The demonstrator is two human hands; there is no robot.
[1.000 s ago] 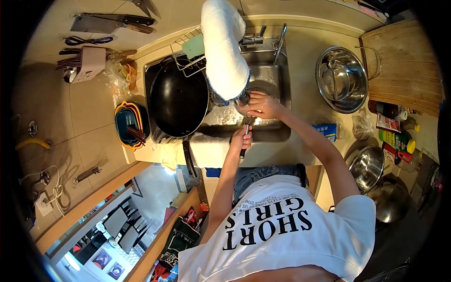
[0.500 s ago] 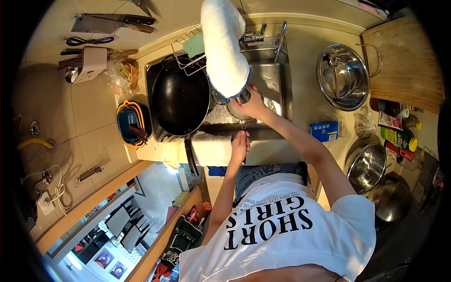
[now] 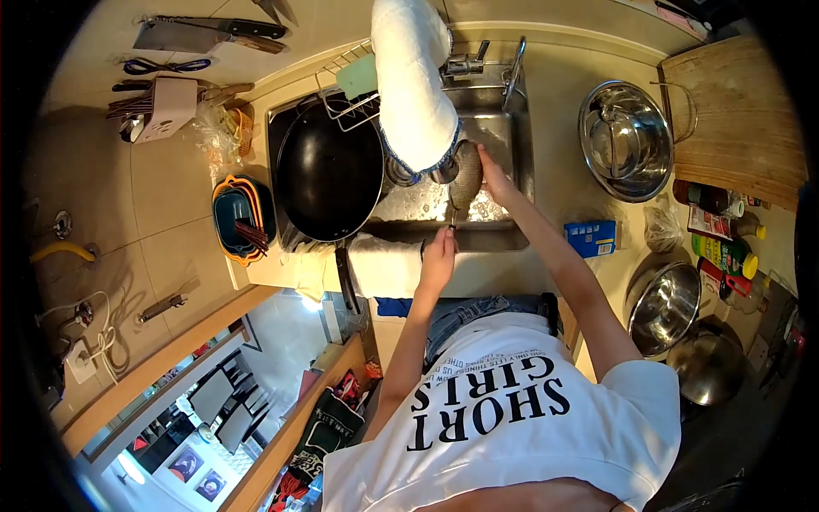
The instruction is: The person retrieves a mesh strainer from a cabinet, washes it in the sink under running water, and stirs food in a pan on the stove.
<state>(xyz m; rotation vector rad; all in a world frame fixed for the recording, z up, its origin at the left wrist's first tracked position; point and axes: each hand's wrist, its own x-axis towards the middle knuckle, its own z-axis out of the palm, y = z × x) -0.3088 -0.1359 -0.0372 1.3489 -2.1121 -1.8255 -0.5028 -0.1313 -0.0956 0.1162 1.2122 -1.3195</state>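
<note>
A grey, scaly fish (image 3: 466, 176) is held over the metal sink (image 3: 499, 235), partly hidden by a white cloth-covered shape. My right hand (image 3: 496, 181) grips its right side, fingers wrapped along the body. My left hand (image 3: 439, 258) is closed at the sink's front edge around the dark handle of a slim metal tool (image 3: 452, 219). The tool points up at the fish's lower end; its exact kind is not clear, nor whether it touches the fish.
A black wok (image 3: 328, 175) fills the sink's left side. The white cloth shape (image 3: 415, 94) with blue trim hangs over the middle. A tap (image 3: 465, 64) stands behind. Right are a steel bowl (image 3: 627, 171), a blue box (image 3: 590, 238) and a wooden board (image 3: 738, 119).
The fish has come into clearer view, raised and turned upright over the sink. My right hand has shifted right along it, and my left hand has moved slightly up and right with the tool.
</note>
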